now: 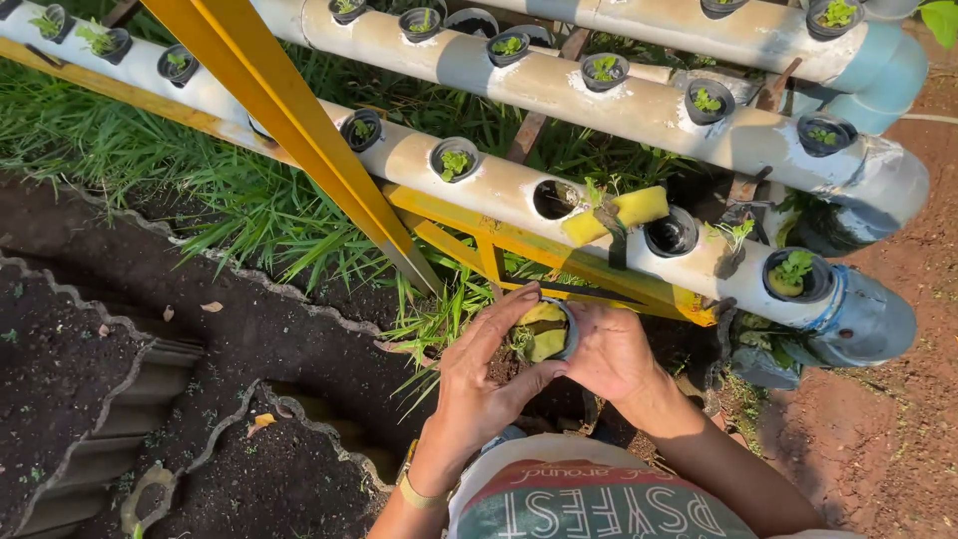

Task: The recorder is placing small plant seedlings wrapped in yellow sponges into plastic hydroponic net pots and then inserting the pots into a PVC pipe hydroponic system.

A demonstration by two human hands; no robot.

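Observation:
Both hands are cupped around a small black net pot [561, 329] holding a yellow sponge [545, 341] and a tiny green seedling. My left hand [482, 377] wraps the pot's left side, thumb underneath. My right hand [611, 351] grips its right side. The pot hangs below the lowest white pipe [499, 180]. On that pipe lie two yellow sponge pieces with a seedling [614, 215], between an empty hole [555, 199] and an empty black pot [671, 234].
Three white pipes with several black pots of seedlings run across the top, resting on a yellow metal frame [299, 125]. Grass grows beneath them. Dark soil and a corrugated sheet edge [120, 399] lie at the left, reddish earth at the right.

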